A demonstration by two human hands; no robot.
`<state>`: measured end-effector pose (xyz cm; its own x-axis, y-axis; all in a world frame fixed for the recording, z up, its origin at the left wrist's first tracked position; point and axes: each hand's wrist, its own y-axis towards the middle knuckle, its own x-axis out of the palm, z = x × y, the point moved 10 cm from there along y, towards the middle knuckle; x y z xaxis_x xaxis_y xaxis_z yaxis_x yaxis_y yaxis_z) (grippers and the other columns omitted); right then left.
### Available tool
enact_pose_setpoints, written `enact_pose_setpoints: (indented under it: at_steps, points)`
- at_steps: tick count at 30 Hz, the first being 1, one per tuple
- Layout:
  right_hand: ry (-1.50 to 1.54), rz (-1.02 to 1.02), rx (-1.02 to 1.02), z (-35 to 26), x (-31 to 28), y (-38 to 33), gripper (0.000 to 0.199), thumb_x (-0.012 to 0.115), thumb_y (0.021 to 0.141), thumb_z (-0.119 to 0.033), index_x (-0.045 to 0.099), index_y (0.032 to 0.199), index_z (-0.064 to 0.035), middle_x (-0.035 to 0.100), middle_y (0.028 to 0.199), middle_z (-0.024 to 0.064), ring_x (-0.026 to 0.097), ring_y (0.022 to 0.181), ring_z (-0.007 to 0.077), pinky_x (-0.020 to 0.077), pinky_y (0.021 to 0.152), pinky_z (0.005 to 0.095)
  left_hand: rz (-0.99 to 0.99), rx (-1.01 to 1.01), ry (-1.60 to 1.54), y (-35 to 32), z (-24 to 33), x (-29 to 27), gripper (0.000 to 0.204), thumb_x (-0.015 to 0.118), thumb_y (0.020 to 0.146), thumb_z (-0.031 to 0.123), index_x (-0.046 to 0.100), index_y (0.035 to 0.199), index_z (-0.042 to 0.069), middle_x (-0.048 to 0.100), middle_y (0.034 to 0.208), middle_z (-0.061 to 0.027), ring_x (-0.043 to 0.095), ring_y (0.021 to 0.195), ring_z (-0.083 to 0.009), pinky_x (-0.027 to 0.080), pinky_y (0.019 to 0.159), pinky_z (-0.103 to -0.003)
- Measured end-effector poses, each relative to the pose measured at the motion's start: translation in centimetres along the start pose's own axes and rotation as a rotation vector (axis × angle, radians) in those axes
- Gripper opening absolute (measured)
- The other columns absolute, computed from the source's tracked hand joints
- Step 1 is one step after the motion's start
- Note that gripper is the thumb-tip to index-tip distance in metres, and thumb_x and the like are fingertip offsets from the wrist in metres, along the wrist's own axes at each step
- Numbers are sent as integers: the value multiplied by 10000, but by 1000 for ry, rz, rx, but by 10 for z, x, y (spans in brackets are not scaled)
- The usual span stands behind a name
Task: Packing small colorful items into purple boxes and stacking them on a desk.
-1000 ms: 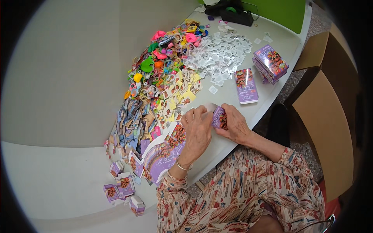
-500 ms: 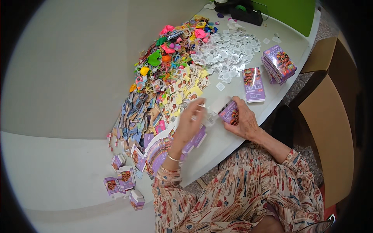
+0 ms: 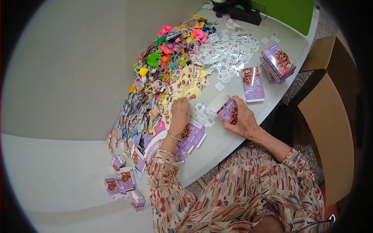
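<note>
A small purple cardboard box with a printed picture is gripped between the thumb and fingers of the right hand, over the white tabletop; its white end flap is raised. The left hand is lowered, fingers bent, onto a pile of small yellow and white printed cards; whether anything is pinched there cannot be told. Between the hands, a few small clear-and-white square packets are scattered. Flat purple printed cartons are fanned beside the left forearm. Beyond the held box, a closed purple rectangular box is laid near a stack of similar purple boxes.
</note>
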<state>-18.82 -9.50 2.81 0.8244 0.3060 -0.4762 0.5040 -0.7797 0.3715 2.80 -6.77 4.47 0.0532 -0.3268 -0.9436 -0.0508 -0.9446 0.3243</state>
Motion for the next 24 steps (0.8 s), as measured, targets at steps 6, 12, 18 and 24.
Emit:
enact_pose_setpoints:
  at_steps: [6,12,18,24]
  points:
    - [-24,26,-58,-7,-6,1,817,778,682,-205,313,1322,-5,514,1043,202,565,932,376,488,783,424,-163,-464,-450,1,-41,-7,152,602,858,18,614,995,-47,666,840,-196,650,714,-255,517,648,-324]
    - [-65,2,-112,-11,-2,1,821,773,684,-197,313,1334,4,513,1000,187,559,908,363,482,765,426,-31,-577,-1375,17,4,-53,179,618,911,73,628,1053,-34,691,898,-81,657,765,-131,537,701,-262]
    - [-79,-24,-111,-15,2,3,869,788,674,-217,292,1353,5,521,1017,186,557,926,365,488,752,426,-73,-369,-1395,24,65,-57,173,603,920,66,627,1067,-22,676,957,-87,659,812,-153,542,760,-274]
    - [-77,-40,-94,-12,0,1,901,796,669,-231,284,1372,3,525,1021,184,562,922,364,497,742,422,-29,-168,-875,28,86,-74,182,632,875,40,644,1053,2,664,951,-112,637,777,-182,500,736,-277]
